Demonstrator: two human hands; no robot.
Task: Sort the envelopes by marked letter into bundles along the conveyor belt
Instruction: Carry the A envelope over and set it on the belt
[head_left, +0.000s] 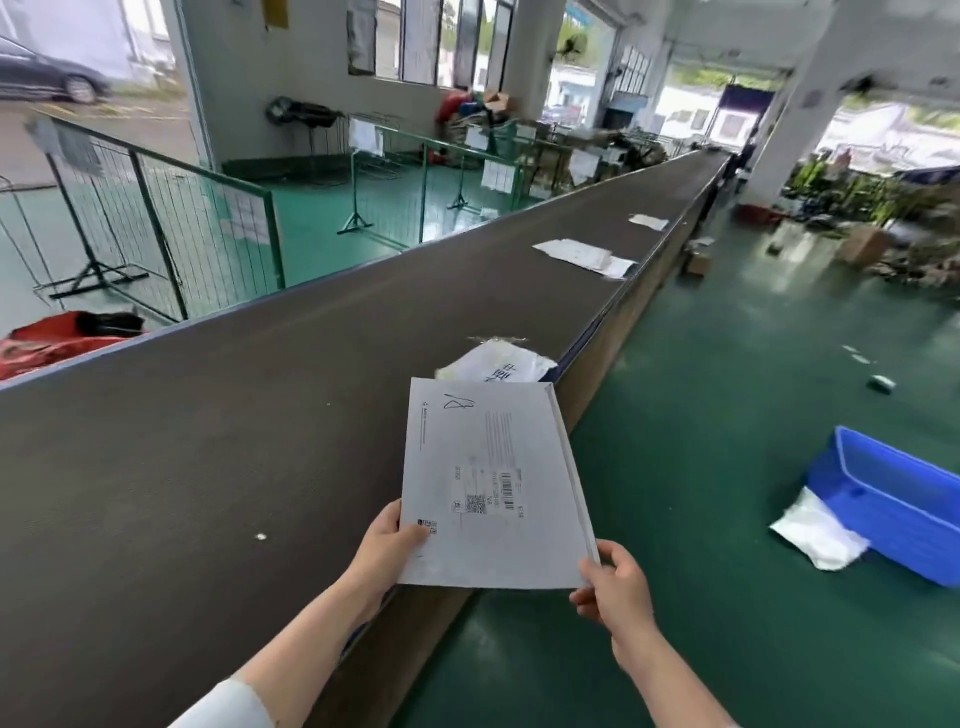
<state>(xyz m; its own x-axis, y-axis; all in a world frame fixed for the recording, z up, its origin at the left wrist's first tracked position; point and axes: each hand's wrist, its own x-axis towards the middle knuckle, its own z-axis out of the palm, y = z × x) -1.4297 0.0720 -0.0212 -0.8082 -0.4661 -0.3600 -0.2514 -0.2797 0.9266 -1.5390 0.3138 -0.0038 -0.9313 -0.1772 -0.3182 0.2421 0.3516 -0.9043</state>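
Envelope (488, 483) lower centre, face up so scrawled mark reads. Left hand (387, 545) pinches bottom-left corner, right hand (615, 582) pinches bottom-right. Bundles (582, 255) spaced up conveyor belt (260, 415), probably one per letter.

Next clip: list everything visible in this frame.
held envelope: one, pale grey, handwritten mark near its top, over the belt's near edge
conveyor belt: one, dark grey, running away to the far right
white packet: one, white with blue print, on the belt just beyond the held envelope
envelope bundles: two, white, farther along the belt, the second beyond the first
blue crate: one, blue, on the floor at right
white bag: one, white, against the crate
fence panels: several, green, beyond the belt
red bag: one, red, far left
left hand: grips the envelope's lower left corner
right hand: grips its lower right corner
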